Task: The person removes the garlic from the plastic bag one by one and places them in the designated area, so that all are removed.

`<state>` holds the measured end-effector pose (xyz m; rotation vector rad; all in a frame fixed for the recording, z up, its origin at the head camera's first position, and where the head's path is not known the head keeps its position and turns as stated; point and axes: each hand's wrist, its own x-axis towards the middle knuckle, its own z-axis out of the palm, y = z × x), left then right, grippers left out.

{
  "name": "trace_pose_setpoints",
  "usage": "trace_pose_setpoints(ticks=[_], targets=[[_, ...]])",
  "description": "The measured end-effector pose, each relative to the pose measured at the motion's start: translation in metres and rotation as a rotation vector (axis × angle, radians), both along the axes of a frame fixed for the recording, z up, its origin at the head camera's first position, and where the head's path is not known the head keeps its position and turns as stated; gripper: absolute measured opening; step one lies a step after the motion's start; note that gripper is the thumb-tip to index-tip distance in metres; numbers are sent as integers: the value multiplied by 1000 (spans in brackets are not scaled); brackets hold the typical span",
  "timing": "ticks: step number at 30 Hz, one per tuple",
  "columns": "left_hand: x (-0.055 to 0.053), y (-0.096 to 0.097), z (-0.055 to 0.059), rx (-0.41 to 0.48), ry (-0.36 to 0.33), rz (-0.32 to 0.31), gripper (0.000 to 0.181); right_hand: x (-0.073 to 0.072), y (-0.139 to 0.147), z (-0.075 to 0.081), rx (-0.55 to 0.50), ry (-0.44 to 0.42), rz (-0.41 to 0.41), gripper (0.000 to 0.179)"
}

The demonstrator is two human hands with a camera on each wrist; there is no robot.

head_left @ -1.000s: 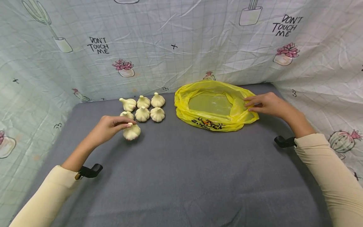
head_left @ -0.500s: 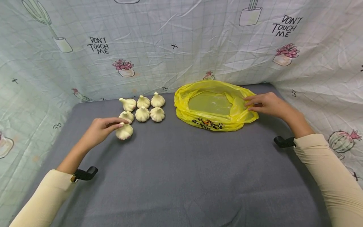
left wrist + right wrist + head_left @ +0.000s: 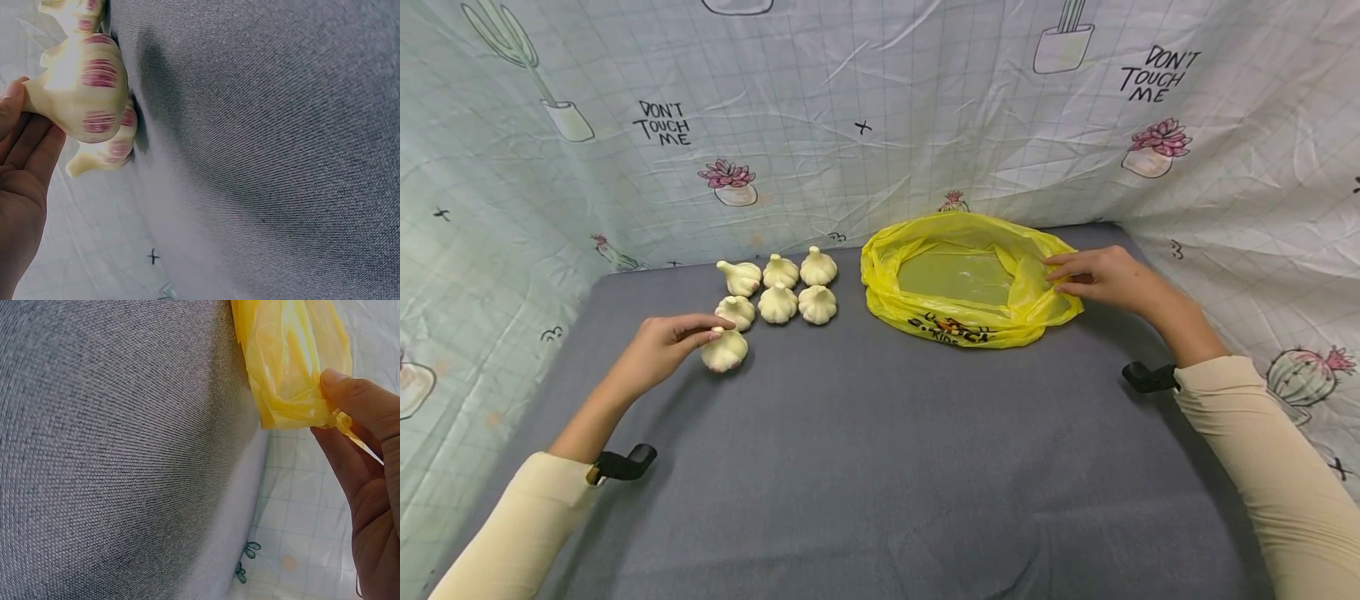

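Observation:
My left hand (image 3: 662, 350) pinches the stem of a garlic bulb (image 3: 725, 352) at the near left end of the group. In the left wrist view that garlic bulb (image 3: 87, 87) shows purple streaks, and its stem sits between thumb and fingers. Behind it, several more garlic bulbs (image 3: 777, 303) stand in two rows on the grey cloth. My right hand (image 3: 1108, 277) pinches the right rim of a yellow plastic bag (image 3: 955, 321), which lies with its mouth spread wide. Up close, the right wrist view has the thumb pressing the bag's edge (image 3: 294, 406) against the fingers.
Grey cloth (image 3: 880, 450) covers the table. A pale curtain (image 3: 820, 100) printed with potted cacti and lettering hangs behind and along both sides. One back bulb (image 3: 741, 277) lies tipped over with its stem to the left. Each wrist wears a black camera mount (image 3: 625, 463).
My left hand has moved left with the garlic bulb, uncovering the bulb behind it, and has slowed near the row's front. The right hand and the bag have stayed in place.

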<state>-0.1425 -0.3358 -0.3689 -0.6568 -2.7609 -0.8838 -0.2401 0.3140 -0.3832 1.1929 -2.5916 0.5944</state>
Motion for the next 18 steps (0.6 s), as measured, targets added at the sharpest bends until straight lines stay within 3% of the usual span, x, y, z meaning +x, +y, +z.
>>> trace_pose_setpoints(ticks=[18], targets=[[-2, 1, -5, -7, -8, -2, 21, -1, -1, -1, -9, 58, 17, 25]])
